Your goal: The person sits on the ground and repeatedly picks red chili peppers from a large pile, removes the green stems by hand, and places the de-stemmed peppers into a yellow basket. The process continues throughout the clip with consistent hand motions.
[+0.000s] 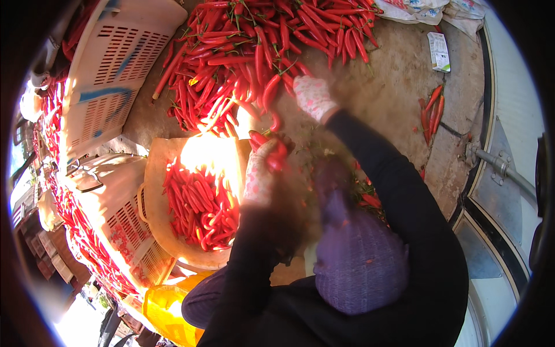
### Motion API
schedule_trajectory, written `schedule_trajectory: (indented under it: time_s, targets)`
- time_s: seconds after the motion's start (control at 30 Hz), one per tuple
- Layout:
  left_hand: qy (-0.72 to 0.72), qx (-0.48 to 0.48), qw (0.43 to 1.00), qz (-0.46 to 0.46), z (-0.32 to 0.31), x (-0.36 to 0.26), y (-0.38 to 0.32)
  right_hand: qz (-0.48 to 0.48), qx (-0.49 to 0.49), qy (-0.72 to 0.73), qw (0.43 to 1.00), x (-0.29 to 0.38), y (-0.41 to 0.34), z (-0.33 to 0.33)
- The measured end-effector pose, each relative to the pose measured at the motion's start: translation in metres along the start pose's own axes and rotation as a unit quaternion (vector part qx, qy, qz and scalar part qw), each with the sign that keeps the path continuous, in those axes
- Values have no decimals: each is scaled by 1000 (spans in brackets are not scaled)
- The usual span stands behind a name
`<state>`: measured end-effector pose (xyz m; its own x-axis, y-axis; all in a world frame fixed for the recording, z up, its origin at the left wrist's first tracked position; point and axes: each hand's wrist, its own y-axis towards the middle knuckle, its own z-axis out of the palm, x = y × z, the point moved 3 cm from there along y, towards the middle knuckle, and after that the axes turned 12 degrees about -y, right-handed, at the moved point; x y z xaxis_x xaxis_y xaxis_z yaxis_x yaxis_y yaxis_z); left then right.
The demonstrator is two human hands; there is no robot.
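Note:
My left hand, in a white glove with pink and red print, grips several red chili peppers beside the tan basin. Inside that basin lie many stemless-looking red chilies, partly washed out by bright sunlight. My right hand, gloved the same way, is at the near edge of a large heap of red chilies with green stems. Its fingertips are blurred against the peppers there, and whether they pinch one is unclear.
White plastic crates stand along the left, with another crate beside the basin. A few chilies and a small carton lie on the concrete floor. A metal-framed panel borders the right; a yellow bag sits lower left.

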<state>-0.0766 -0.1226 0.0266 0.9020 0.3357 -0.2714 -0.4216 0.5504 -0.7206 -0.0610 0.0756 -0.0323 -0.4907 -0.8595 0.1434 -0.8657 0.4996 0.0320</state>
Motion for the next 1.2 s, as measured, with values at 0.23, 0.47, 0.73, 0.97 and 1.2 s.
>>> schedule_trajectory:
  time_s: [0.23, 0.47, 0.73, 0.97, 1.2]
  targets:
    - [131, 26, 991, -30, 15, 24, 26, 83, 154, 292, 940, 3, -92, -46]
    - [211, 67, 974, 41, 38, 19, 11, 135, 27, 463, 875, -7, -67, -79]
    - [284, 106, 951, 61, 48, 23, -3, 205, 238, 525, 791, -2, -68, -73]
    - [429, 128, 885, 127, 67, 27, -20, 66, 315, 539, 779, 1, -110, -40]
    - [325, -24, 896, 300, -8, -107, -64, -267, 319, 147, 897, 28, -66, -51]
